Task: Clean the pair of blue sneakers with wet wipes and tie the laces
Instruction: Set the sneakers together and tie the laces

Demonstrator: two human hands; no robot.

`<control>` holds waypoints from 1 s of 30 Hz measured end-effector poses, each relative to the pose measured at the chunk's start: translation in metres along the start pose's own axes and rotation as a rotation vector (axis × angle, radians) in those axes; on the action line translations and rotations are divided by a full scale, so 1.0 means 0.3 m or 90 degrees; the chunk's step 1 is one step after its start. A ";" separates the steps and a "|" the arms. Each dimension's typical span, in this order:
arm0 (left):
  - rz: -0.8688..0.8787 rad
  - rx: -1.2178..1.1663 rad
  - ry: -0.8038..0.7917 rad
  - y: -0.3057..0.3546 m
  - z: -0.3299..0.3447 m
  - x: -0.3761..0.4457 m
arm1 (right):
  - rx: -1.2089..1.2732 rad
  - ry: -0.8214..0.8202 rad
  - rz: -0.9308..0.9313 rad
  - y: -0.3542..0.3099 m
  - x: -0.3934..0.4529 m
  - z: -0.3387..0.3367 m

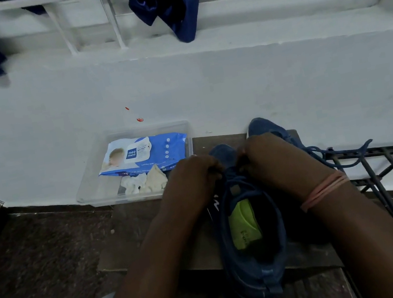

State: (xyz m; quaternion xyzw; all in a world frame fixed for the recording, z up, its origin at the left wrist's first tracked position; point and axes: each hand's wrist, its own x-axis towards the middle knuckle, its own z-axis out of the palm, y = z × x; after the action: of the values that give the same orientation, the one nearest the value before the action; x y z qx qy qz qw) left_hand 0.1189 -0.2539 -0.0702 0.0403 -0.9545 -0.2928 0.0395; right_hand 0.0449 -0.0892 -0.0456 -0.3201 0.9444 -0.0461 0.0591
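Resting on a brown board [152, 234] laid on the dark floor, the nearer blue sneaker [255, 264] sits at the board's near edge, heel toward the person and its green insole [244, 224] showing. The left hand [192, 175] and right hand [266, 155] are close together over its forefoot, fingers curled on the dark laces [232, 182]. The second sneaker [264, 125] stands at the far right corner, mostly behind the right hand, its loose lace [341, 150] trailing across a black metal rack [388, 168]. A clear tray [184, 127] at the far left edge holds a wet wipes pack [144, 155] and crumpled used wipes [143, 182].
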 end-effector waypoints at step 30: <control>-0.040 -0.097 -0.026 0.011 0.018 -0.026 | 0.300 -0.055 0.139 0.036 -0.073 -0.034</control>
State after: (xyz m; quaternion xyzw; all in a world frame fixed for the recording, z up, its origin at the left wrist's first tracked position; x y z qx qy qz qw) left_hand 0.1260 -0.2476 -0.0732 0.0613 -0.9283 -0.3665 0.0138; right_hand 0.0542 -0.0667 -0.0350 -0.1955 0.9332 -0.2441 0.1771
